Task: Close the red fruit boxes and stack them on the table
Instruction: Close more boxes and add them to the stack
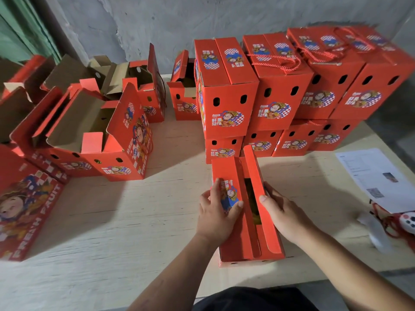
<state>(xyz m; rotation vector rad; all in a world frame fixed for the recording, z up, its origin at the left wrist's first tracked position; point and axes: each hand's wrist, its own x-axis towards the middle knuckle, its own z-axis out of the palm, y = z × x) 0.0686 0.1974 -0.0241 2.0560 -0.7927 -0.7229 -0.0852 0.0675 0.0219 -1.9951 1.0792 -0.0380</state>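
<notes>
Red printed cardboard fruit box (243,212) on the pale wooden bench (134,221), flaps ajar. Left hand (216,215) presses its left flap; right hand (284,212) grips its right flap. Behind it: 2-tier stack of closed red boxes (280,90); to its left, open red boxes (89,135); to its right, white printed sheet (377,178).

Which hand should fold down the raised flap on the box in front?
Right hand: it already grips the raised flap. The left hand presses the other flap flat.
</notes>
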